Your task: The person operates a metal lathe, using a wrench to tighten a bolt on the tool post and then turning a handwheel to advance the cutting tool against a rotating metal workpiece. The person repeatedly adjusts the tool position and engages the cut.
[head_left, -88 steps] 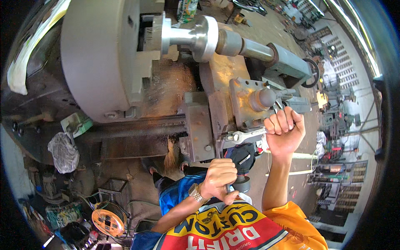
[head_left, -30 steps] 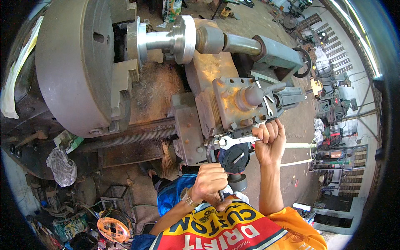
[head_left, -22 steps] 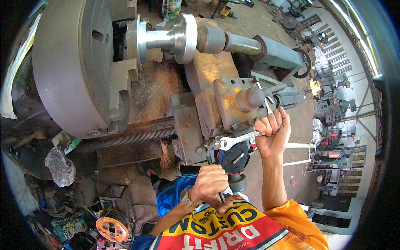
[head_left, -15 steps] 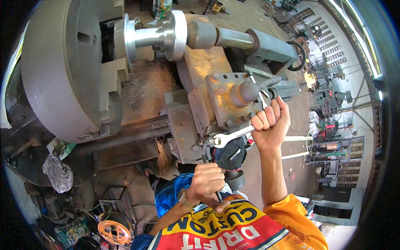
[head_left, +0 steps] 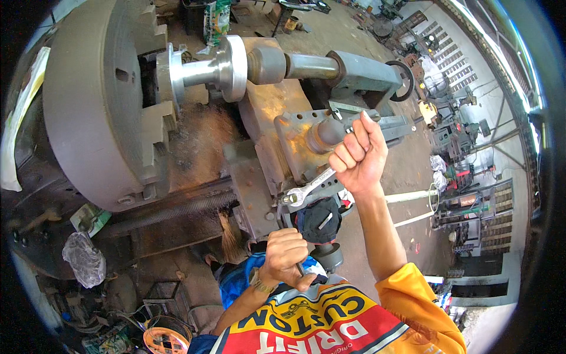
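Observation:
My right hand is closed round the shank of a steel wrench. The wrench's jaw sits on a fitting at the near side of a lathe carriage. Close to my body, my left hand grips a thin dark rod. Its end shows between thumb and fingers; where its other end goes is mostly hidden. Beyond the wrench stands a rusty tool post with a domed knob, partly behind my right hand.
A large chuck at left holds a shiny flanged metal workpiece, supported by the tailstock. A black cap-like item lies below the wrench. A brush, plastic bag and orange reel are nearby.
My right hand has swung the wrench away from me, so it slants more steeply. My left hand keeps its grip on the rod. The whole view has shifted slightly.

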Action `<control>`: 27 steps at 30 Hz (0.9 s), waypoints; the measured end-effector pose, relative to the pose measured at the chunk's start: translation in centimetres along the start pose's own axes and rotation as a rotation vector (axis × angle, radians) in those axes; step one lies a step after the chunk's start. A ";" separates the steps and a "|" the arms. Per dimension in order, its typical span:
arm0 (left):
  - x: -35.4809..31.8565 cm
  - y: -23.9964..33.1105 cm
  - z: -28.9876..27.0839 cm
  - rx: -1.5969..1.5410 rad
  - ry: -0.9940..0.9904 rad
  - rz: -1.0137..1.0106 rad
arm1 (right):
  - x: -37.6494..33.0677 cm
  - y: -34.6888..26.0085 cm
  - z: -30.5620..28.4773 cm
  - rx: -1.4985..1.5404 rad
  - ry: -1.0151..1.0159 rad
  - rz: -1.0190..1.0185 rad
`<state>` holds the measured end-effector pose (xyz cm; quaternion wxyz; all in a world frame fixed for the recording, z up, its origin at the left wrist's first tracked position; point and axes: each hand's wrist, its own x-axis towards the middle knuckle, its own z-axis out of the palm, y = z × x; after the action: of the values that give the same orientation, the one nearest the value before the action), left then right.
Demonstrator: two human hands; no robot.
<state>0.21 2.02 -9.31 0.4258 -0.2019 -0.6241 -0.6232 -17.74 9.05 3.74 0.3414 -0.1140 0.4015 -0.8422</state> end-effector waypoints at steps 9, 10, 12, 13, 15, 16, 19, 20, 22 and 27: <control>-0.1 0.2 -0.1 -0.007 0.016 -0.014 | -3.3 2.6 -0.5 0.187 0.161 -0.381; -0.1 0.2 -0.1 0.001 0.013 -0.021 | -3.4 2.6 -0.7 0.164 0.206 -0.382; 0.0 0.3 -0.2 0.002 0.003 -0.026 | -3.3 2.5 -1.3 0.203 0.270 -0.411; 0.0 0.3 -0.2 -0.001 -0.002 -0.023 | -3.2 2.5 -1.6 0.174 0.276 -0.404; 0.1 0.3 -0.3 -0.005 -0.010 -0.022 | -2.8 2.5 -1.9 0.163 0.248 -0.386; 0.2 0.3 -0.3 -0.006 -0.010 -0.025 | -2.5 2.5 -2.0 0.179 0.269 -0.377; 0.5 0.4 -0.4 -0.010 -0.018 -0.026 | -1.8 2.4 -1.6 0.188 0.267 -0.336; 0.5 0.4 -0.5 -0.014 -0.020 -0.025 | -1.5 2.4 -1.4 0.138 0.274 -0.318; 0.6 0.5 -0.5 -0.007 -0.023 -0.042 | -0.9 2.1 -0.9 0.119 0.309 -0.300; 0.4 0.4 -0.6 -0.004 -0.053 -0.058 | -0.2 1.7 -0.2 0.085 0.243 -0.258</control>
<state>0.46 1.38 -8.79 0.3905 -0.2010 -0.6395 -0.6310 -16.83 8.59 2.30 0.1841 -0.0472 0.3860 -0.9027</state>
